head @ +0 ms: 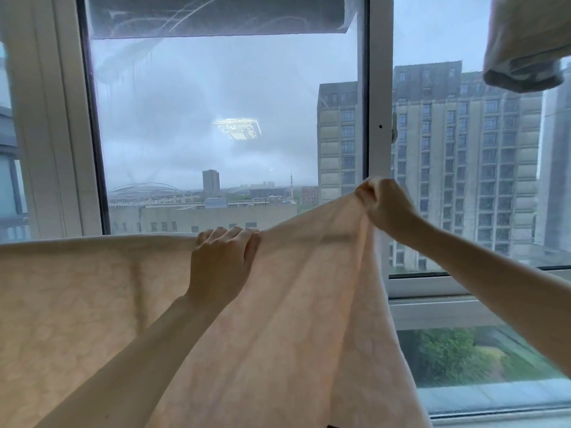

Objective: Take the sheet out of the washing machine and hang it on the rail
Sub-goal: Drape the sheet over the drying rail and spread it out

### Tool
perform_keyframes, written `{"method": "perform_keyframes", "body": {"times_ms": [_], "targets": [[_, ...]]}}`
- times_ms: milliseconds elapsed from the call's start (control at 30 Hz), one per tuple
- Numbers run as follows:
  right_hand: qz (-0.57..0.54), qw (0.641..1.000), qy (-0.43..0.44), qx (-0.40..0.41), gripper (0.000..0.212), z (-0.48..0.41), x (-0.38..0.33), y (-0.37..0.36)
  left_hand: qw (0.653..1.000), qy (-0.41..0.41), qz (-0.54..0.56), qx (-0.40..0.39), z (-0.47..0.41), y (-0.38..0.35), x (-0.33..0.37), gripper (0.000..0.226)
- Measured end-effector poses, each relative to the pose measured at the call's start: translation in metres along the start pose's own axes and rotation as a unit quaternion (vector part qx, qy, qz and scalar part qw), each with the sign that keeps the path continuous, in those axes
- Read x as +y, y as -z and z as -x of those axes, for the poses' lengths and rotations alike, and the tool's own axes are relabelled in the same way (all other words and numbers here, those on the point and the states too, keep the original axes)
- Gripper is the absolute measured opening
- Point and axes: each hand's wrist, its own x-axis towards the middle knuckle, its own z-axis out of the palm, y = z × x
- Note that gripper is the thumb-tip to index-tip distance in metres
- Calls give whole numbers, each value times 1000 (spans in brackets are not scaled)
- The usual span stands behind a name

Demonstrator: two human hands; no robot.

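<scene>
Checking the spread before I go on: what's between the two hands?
Only sheet: one stretch of it rises from the left hand to the right hand, which grips a bunched edge higher up. The head view shows this.

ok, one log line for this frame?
phase: hanging sheet | left hand: grips top edge | right hand: holds bunched edge raised | rail: not visible

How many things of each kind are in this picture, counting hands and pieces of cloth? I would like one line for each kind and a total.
Sheets: 1, the peach sheet
Hands: 2, the left hand and the right hand, both gripping the sheet
Other cloths: 1, the pale cloth hanging at the upper right
Total: 4
</scene>
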Motion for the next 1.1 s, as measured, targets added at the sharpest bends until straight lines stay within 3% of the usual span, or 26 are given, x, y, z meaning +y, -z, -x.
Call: {"method": "perform_keyframes", "body": {"times_ms": [67, 233, 467, 600, 667, 900, 1100], "targets": [[25, 1000, -16, -6, 17, 3, 15, 7, 1000, -3, 10, 1, 0, -1, 4, 43], [67, 981, -18, -183, 9, 27, 34, -1, 999, -2, 24, -23, -3, -4, 13, 42], [-17, 982, -4, -189, 8, 38, 12, 5, 998, -13, 57, -23, -8, -1, 21, 40], [-26, 979, -13, -203, 10, 45, 15, -1, 981, 47, 187, -21, -15, 3, 22, 24], [-26, 975, -17, -218, 8, 50, 15, -4, 977, 66, 201, -21, -18, 5, 24, 16], [-78, 972, -116, -189, 24, 69, 8, -5, 980, 66, 188, -25, -27, 8, 25, 16], [-86, 987, -124, -62, 25, 28, 10, 4, 977, 93, 190, -6, -63, 14, 33, 17]]}}
